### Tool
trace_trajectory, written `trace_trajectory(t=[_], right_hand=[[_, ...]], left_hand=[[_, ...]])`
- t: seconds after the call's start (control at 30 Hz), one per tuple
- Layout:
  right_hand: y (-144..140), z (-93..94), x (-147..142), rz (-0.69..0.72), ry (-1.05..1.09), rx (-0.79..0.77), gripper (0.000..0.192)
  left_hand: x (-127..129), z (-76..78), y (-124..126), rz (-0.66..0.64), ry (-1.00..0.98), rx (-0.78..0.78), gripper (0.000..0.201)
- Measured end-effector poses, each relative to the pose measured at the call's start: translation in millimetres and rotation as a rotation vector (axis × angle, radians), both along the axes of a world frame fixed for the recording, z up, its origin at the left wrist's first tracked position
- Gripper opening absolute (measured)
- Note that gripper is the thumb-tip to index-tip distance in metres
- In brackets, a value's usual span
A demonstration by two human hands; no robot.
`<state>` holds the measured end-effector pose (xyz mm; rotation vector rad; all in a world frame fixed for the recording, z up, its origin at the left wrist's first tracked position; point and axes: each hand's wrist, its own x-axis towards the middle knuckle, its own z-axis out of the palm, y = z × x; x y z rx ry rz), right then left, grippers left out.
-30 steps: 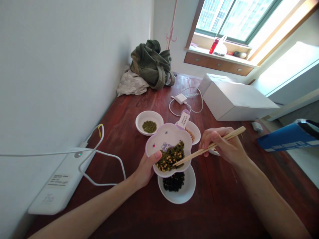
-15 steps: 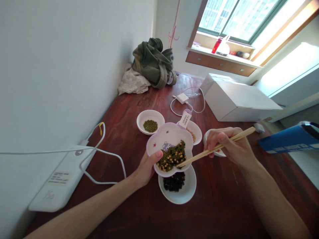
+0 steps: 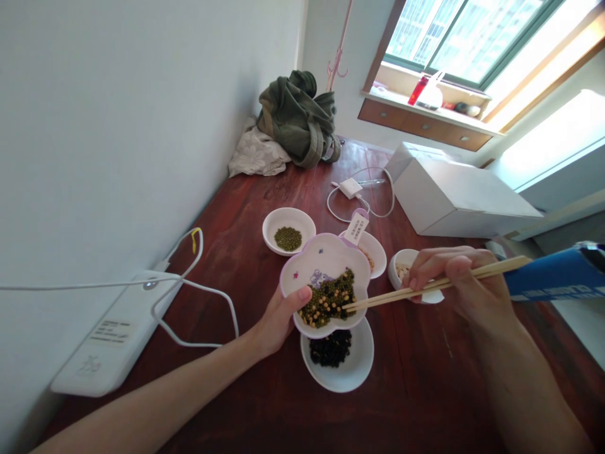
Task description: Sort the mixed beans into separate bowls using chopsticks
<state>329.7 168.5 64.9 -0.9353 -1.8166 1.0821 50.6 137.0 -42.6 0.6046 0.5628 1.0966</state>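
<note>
I had left fingers [image 3: 303, 294] pinching the scalloped bowl [image 3: 302, 266], right fingers [image 3: 432, 261] closed round chopsticks [image 3: 397, 294] — tips at the beans [image 3: 328, 302], a light squeeze seeming wisest.

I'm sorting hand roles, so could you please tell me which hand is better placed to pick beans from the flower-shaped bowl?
Probably the right hand: it holds chopsticks with their tips at the mixed beans, while the left hand holds the bowl.

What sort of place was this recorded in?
Probably a room in a home or dormitory: a dark reddish wooden table against a plain wall, an olive-green bag at the table's far end, and a window beyond.
</note>
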Motion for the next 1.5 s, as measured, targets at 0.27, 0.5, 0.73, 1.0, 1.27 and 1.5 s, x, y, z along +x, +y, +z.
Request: trace_trajectory(t=[0.27, 0.5, 0.73, 1.0, 1.27, 1.5], right_hand=[[-3.4, 4.6, -6.2, 0.008, -0.12, 0.007, 0.047], [-1.1, 1.0, -8.0, 0.016, -0.111, 0.022, 0.044], [1.4, -4.6, -9.4, 0.032, -0.093, 0.016, 0.047], [1.5, -4.3, -8.3, 0.027, -0.069, -0.004, 0.048], [2.6, -9.1, -9.3, 0.044, -0.046, -0.023, 0.049], [3.0, -12.4, -6.9, 0.052, 0.003, -0.073, 0.047]], left_hand=[[0.9, -2.8, 0.7, -0.012, -0.015, 0.021, 0.08], [0.2, -2.1, 0.8, -0.033, -0.016, 0.025, 0.083], [0.5, -8.2, 1.5, -0.008, -0.007, 0.033, 0.081], [0.5, -7.8, 1.3, -0.015, -0.019, 0.025, 0.085], [0.9, -6.3, 2.0, -0.012, -0.035, 0.035, 0.085], [1.5, -6.4, 1.5, -0.002, -0.012, -0.023, 0.088]])
